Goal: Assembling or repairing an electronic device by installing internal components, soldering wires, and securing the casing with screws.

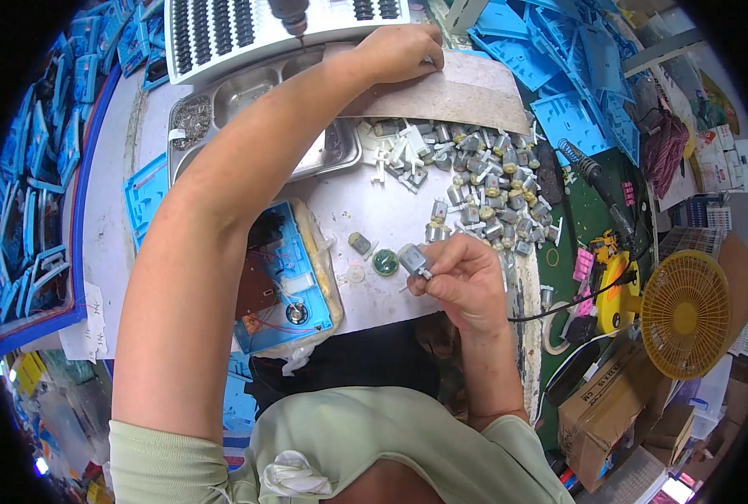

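My right hand (468, 281) pinches a small silver electric motor (412, 259) between thumb and fingers, above the front of the table. My left arm reaches across to the far side, where my left hand (399, 55) is curled over a pale flat board (462, 88). Its fingertips are closed, and whatever they hold is hidden. To the right lies a heap of small motors (496, 185), some with white plastic pieces. Near my right hand are a loose motor (359, 244) and a green round piece (385, 262). An opened blue plastic housing (286, 323) with wires rests on a padded support, partly behind my left forearm.
A compartmented metal tray (349, 151) sits beneath my left arm. Behind it are a white rack (265, 38) of black parts and a hanging power screwdriver (290, 10). Blue housings (571, 118) pile up at both sides. A yellow fan (685, 302) stands at right.
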`<state>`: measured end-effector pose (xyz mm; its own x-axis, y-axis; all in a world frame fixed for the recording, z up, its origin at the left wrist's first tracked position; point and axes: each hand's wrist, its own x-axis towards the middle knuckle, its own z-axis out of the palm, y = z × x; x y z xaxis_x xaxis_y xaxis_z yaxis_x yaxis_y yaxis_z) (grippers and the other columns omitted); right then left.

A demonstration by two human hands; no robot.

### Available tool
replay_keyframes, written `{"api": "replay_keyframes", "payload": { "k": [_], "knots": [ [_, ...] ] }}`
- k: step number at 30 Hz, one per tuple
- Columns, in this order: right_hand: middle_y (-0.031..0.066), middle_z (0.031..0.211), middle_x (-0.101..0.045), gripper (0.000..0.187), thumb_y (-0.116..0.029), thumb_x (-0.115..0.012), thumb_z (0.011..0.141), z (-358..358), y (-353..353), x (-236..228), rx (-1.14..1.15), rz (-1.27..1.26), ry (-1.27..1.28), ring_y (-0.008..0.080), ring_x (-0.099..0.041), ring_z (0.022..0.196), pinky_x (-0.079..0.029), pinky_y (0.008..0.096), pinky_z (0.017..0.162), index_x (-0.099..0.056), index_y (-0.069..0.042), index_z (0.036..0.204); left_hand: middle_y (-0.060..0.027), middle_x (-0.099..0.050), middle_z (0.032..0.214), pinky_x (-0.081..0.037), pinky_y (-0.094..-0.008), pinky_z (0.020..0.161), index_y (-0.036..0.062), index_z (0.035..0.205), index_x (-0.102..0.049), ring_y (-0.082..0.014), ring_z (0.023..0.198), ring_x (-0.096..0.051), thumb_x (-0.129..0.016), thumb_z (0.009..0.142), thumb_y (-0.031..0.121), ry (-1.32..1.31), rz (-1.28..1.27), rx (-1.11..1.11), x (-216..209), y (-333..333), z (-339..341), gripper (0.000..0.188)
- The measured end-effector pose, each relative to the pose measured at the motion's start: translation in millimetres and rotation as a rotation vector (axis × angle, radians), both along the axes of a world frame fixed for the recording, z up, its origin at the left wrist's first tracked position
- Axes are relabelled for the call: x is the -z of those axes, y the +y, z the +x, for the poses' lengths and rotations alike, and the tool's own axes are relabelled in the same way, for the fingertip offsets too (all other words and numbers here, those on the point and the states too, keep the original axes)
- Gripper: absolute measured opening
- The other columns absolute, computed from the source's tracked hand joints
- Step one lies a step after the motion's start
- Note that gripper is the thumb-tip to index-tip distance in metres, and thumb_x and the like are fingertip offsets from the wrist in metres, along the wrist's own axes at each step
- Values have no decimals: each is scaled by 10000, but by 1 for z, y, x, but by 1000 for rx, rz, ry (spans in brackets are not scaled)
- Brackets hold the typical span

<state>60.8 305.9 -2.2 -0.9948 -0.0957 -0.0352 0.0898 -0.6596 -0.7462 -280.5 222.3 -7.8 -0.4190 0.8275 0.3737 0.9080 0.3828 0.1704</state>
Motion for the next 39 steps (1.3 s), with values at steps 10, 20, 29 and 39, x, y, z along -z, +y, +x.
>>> {"api": "replay_keyframes", "payload": {
  "k": [10, 20, 29, 39],
  "knots": [
    [94, 969, -697, 534, 95, -783, 793, -5, 5, -13, 131, 61, -7, 162, -692, 870, -568, 276, 780, -558, 8, 1269, -233, -647, 944, -519, -534, 787, 8, 932, -623, -451, 894, -642, -606, 911, 157, -105, 477, -263, 8, 30, 17, 152],
    [132, 980, -687, 374, -24, -690, 856, -16, 3, -21, -173, 1517, 322, 276, -663, 904, -530, 366, 822, -691, -86, 1224, -89, -692, 891, -520, -277, 723, -31, 1051, -665, -146, 807, -653, -684, 958, 65, -381, 437, -4, -81, -148, 203, 135],
    [120, 902, -645, 338, 26, -667, 804, -38, -11, -21, -421, 1760, 637, 325, -608, 883, -508, 421, 808, -675, -63, 1130, -56, -671, 948, -535, -223, 644, -24, 1071, -682, -91, 729, -641, -669, 934, -41, -1440, 724, -452, -48, -225, 336, 139],
    [46, 894, -663, 438, 52, -701, 751, -33, -15, -28, -369, 1693, 552, 193, -628, 844, -514, 325, 743, -675, -73, 1170, -65, -660, 1005, -575, -219, 706, -38, 1059, -668, -94, 849, -657, -687, 924, -49, -1322, 805, -514, -26, -217, 359, 137]
  ]
}}
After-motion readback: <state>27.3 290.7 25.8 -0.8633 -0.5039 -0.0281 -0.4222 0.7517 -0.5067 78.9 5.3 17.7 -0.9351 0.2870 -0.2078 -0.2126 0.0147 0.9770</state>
